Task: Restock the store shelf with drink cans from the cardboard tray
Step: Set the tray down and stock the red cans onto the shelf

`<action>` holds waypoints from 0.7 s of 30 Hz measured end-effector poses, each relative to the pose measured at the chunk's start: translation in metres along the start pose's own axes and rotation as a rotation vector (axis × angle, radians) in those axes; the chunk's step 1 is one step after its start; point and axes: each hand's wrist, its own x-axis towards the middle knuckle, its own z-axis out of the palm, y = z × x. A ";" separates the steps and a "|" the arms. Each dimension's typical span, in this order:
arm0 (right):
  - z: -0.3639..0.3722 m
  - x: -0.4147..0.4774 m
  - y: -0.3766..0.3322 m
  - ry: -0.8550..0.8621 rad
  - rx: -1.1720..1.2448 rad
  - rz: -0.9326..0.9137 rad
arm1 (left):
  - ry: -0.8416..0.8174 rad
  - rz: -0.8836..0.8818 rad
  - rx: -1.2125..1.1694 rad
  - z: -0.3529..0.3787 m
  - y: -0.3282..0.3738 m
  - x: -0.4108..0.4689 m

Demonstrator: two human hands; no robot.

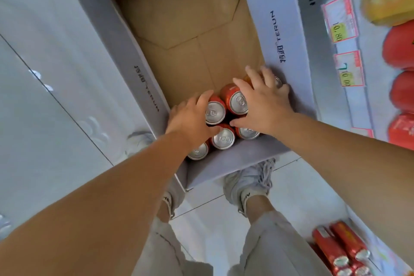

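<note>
A large cardboard tray (289, 36) with pale outer walls and a brown floor lies on the tiled floor below me. Several red drink cans (224, 138) with silver tops stand bunched in its near corner. My left hand (190, 121) reaches in from the left, fingers curled around the side of one can (215, 112). My right hand (264, 105) lies spread over the cans on the right, its thumb touching a can top (247, 132) and its fingers covering another at the tray wall. No can is lifted.
The shelf edge with price tags (340, 18) runs along the right, with red and yellow packs (401, 45) behind it. Red cans (342, 251) stand on a lower shelf at bottom right. My feet in pale sneakers (248, 181) stand against the tray.
</note>
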 end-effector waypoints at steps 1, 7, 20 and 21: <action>0.001 0.003 -0.001 0.007 -0.016 0.005 | -0.002 0.008 -0.016 -0.001 -0.002 0.002; 0.009 0.008 -0.006 0.122 -0.011 0.077 | -0.017 0.026 -0.085 -0.004 -0.008 0.007; -0.001 0.019 -0.014 0.199 0.178 0.137 | 0.268 -0.111 -0.431 -0.019 -0.014 0.015; -0.004 0.020 -0.012 0.169 0.157 0.127 | 0.256 -0.111 -0.437 -0.019 -0.014 0.016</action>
